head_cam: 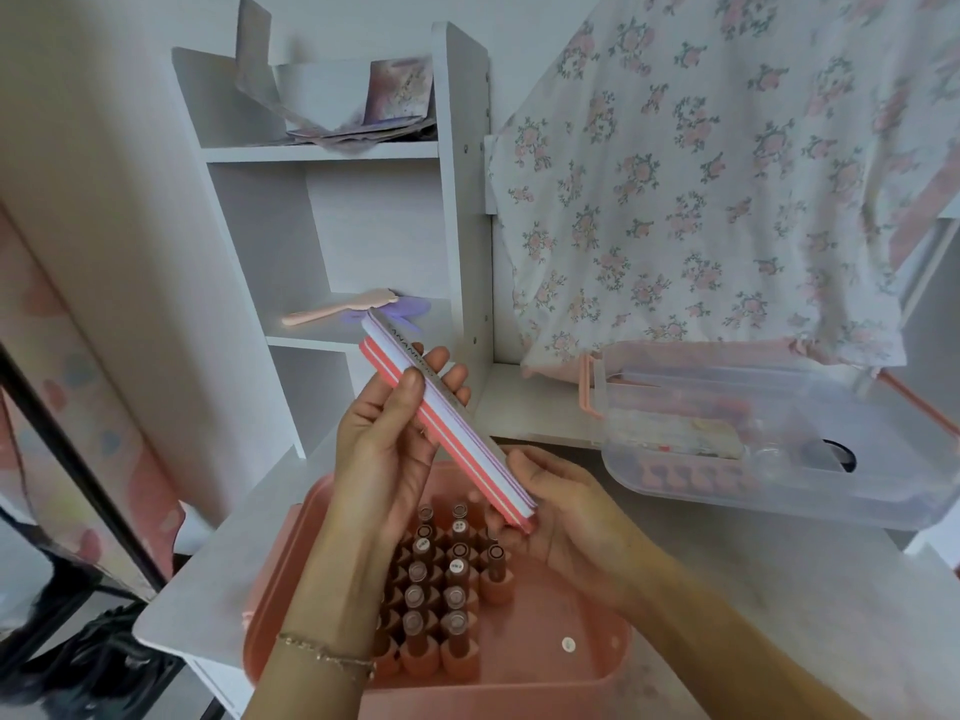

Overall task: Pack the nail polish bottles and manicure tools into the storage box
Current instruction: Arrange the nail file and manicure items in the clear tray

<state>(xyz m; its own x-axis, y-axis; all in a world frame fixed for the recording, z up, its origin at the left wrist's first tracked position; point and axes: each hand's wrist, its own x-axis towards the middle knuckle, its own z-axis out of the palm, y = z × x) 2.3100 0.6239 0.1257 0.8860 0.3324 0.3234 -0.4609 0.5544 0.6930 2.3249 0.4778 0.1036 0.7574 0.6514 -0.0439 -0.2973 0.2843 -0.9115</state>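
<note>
Nail files: a stack of long nail files (448, 417), pink, white and grey, is held up in the air above the pink box. It slants from 11 o'clock down to 5 o'clock.
Left hand: the left hand (387, 443) grips the top half of the stack, thumb on the near side, fingers curled round the far side.
Right hand: the right hand (563, 514) holds the low end of the stack, with its thumb lying along the edge.
Pink box: the pink storage box (582, 667) sits on the white table (779, 615), right under both hands.
Bottles: nail polish bottles (439, 597) stand up in rows inside the pink box, at 6 o'clock from the files. The left wrist hides some of them.
Clear tray: a clear tray (779, 491) with a pink clip sits at 3 o'clock. It holds small things that are too blurry to name.
Shelf: a white shelf (332, 210) stands at 12 o'clock. A pink brush (337, 308) lies on it, just behind the top end of the files.
Cloth: a flowery cloth (701, 174) hangs at 1 o'clock, over the back of the clear tray.
Bracelet: a thin bracelet (327, 654) is on the left wrist.
</note>
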